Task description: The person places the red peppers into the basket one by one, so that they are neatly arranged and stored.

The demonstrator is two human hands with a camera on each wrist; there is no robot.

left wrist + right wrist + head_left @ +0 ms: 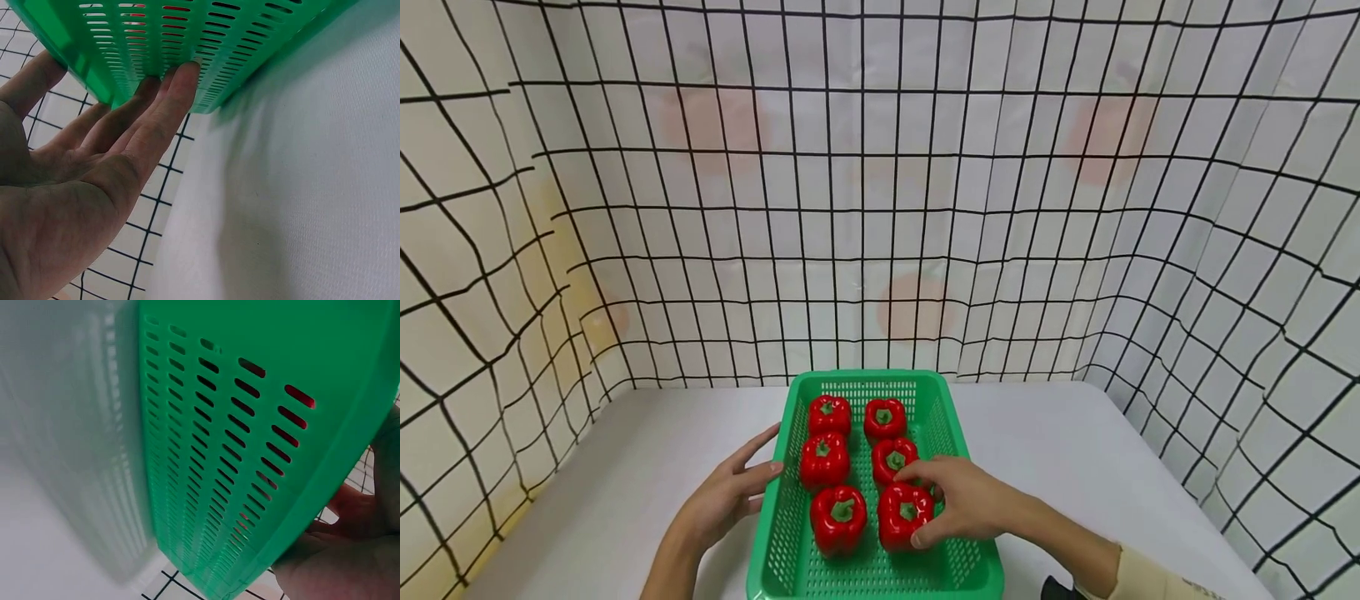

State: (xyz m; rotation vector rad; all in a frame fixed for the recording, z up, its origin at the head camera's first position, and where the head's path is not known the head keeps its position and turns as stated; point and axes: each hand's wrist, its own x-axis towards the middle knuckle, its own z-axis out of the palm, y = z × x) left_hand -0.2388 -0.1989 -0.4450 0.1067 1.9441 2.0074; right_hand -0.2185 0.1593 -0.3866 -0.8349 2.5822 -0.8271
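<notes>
A green slotted plastic basket (868, 577) stands on the white surface with several glossy red bell peppers in two columns, green stem ends up. My right hand (970, 500) reaches over the right rim and grips the front right bell pepper (901, 515), thumb on its near side and fingers at its far side. My left hand (722, 500) is at the basket's left side. In the left wrist view, straight fingers of the left hand (106, 162) touch the slotted outer wall. The right wrist view has the basket's right wall (331, 344) hiding the gripped pepper.
Just behind the gripped pepper sits another bell pepper (891, 458); to its left is the front left bell pepper (838, 521). Black grid netting (862, 208) over pale sheeting encloses the white tabletop (1060, 450) at the back and both sides.
</notes>
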